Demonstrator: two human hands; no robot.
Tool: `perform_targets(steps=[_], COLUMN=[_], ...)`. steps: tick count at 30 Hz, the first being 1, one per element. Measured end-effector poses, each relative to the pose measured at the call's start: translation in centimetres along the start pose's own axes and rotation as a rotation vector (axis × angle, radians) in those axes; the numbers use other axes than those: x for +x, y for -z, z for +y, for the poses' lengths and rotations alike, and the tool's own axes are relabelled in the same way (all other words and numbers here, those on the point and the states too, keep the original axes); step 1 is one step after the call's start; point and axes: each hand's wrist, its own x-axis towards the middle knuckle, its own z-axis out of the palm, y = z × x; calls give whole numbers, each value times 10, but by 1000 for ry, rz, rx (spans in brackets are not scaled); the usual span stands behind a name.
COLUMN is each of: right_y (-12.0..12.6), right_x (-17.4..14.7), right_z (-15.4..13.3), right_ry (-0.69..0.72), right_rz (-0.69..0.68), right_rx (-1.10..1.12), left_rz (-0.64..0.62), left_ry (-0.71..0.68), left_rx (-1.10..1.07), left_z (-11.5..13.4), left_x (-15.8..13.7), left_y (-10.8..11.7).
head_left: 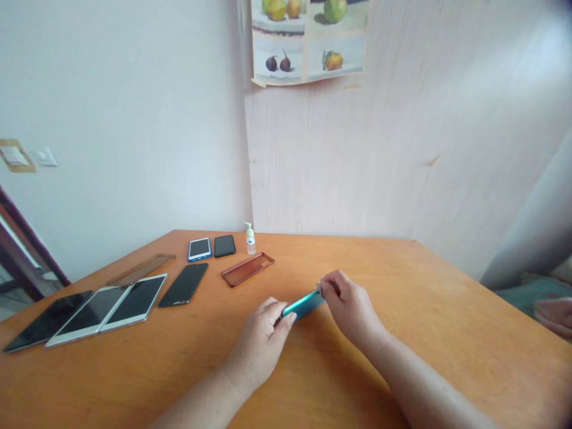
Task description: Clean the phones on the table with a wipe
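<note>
A phone (305, 304) with a shiny teal back is held up tilted just above the wooden table. My left hand (268, 333) is closed on its near left end, thumb along the edge. At the far right end my right hand (351, 301) is pinched shut against the phone. A small pale scrap (319, 287), perhaps cloth or tissue, pokes out from its fingertips; most of it is hidden. Beyond the hands, a reddish-brown see-through phone case (248, 269) lies flat.
On the table (402, 280), a pump bottle (250, 239) stands behind the case. To the left lie a blue-cased phone (199, 249), dark phones (224, 245) (183, 285), a clear case (142, 269), and several tablets (134, 302). Another person's hand (556, 316) shows at the right edge.
</note>
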Motion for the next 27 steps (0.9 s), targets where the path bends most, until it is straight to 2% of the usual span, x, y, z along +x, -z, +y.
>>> perform_targets(steps=[3,5,10,14,20,22,24,27], right_y=[-13,-15,4,12,-12,-14,-8,7], right_x=[-15,-18,2,10,-17,-20,-15,2], right_z=[-20,-24,6,19,-19,-23,-16,7], right_ry=[116,149,-30,-52,154,180,118,-41], right_rz=[-123,-157,22,57,-162,-196,-153,-9], right_rx=[95,118,-27,-55,122,133,74,-37], left_rz=[1,4,2,-6,21,17,13,2], left_ry=[7,10,-3,-6,7,3,0,-11], left_rx=[-3,-8,10,25,10,5,12,18], left_z=[0,0,0,0,2,3,3,2], left_x=[0,0,0,-1,0,0,0,-1], left_y=[-1,-1,-1,-2,-2,-2,-2,-2])
